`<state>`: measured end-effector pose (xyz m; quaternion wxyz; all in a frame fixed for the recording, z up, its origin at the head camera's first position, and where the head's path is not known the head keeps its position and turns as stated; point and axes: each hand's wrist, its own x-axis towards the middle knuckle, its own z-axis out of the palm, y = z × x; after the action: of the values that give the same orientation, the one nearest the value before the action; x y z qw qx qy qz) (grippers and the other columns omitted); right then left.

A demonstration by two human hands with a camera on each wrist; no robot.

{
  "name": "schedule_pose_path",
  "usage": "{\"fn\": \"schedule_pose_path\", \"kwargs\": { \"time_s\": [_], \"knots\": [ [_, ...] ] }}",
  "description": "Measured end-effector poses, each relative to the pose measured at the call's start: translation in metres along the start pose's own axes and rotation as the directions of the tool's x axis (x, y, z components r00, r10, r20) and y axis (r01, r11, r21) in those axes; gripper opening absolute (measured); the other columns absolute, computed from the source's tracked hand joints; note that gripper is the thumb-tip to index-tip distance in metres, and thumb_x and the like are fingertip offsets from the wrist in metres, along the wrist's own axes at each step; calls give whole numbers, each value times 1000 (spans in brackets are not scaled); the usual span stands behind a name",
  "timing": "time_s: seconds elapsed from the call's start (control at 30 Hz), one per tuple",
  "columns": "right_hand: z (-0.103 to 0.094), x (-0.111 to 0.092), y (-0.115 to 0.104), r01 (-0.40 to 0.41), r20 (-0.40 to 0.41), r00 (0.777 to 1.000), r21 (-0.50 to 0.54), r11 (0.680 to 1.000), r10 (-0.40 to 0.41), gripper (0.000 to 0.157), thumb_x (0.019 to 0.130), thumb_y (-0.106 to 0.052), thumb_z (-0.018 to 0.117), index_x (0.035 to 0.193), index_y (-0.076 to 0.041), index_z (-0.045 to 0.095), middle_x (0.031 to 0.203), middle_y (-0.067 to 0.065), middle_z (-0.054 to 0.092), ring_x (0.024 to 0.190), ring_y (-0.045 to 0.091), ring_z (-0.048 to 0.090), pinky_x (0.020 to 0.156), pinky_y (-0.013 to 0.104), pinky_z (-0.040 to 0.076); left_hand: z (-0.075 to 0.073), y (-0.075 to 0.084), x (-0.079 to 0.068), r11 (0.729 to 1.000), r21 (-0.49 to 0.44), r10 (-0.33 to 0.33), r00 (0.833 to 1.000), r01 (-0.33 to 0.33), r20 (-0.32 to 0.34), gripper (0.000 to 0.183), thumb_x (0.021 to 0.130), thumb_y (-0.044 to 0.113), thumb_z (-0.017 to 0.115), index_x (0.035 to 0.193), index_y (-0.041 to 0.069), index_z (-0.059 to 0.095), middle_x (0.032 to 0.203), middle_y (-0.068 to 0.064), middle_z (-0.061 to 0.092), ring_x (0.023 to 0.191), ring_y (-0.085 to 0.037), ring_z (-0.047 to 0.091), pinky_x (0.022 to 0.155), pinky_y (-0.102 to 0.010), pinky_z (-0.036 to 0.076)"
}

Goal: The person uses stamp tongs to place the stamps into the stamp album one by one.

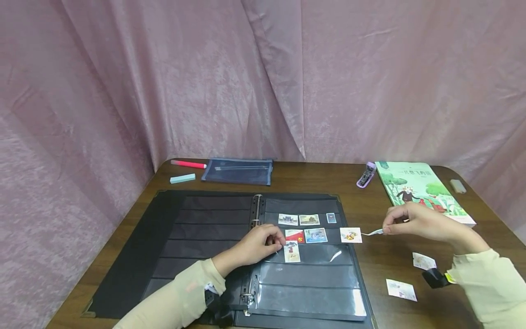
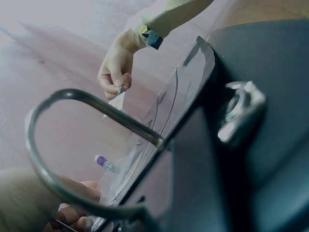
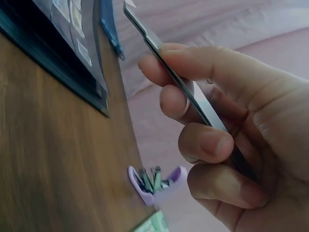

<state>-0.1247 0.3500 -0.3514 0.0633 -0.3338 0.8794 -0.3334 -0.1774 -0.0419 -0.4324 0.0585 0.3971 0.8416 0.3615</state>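
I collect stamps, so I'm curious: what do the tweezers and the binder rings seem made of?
The tweezers look like smooth metal, perhaps steel: grey with a bright edge. The rings seem polished metal too, one curved bar showing glossy highlights.

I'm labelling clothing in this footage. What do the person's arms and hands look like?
The pale cream-yellow fabric left sleeve matches the right sleeve. A black wrist-worn piece sits at the left cuff; a black boxy piece with a bright yellow patch sits at the right. The left hand and right hand show no gloves.
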Motion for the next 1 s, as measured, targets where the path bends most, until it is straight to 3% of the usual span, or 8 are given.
{"fn": "schedule_pose_path", "kwargs": {
  "time_s": [0.33, 0.67, 1.0],
  "knots": [
    [22, 28, 2, -40, -74, 996, 38, 998, 43, 5, 82, -9, 62, 83, -8, 66, 77, -4, 63, 70, -3, 53, 62, 21, 44, -1, 1, -3, 1000, -12, 3, 1000, -3, 8, 6, 80, 10, 65, 82, 14, 62, 76, 5, 55, 68, -7, 47, 61, -16, 38],
    [46, 45, 4, -47, -74, 996, 36, 998, 49, 5, 82, -14, 63, 81, -12, 68, 74, -3, 61, 68, -3, 48, 59, 20, 41, 3, -1, -1, 999, -22, 36, 999, -36, 8, 7, 79, 12, 66, 82, 15, 61, 77, 4, 56, 69, -7, 47, 61, -14, 38],
    [57, 56, 2, -42, -66, 997, -23, 999, 40, 6, 82, -18, 64, 81, -14, 68, 75, -6, 61, 70, -3, 51, 64, 18, 42, 1, -1, -2, 1000, -12, 20, 1000, -19, 6, 6, 79, 11, 66, 81, 14, 61, 76, 5, 55, 69, -6, 47, 61, -15, 38]
  ]
}}
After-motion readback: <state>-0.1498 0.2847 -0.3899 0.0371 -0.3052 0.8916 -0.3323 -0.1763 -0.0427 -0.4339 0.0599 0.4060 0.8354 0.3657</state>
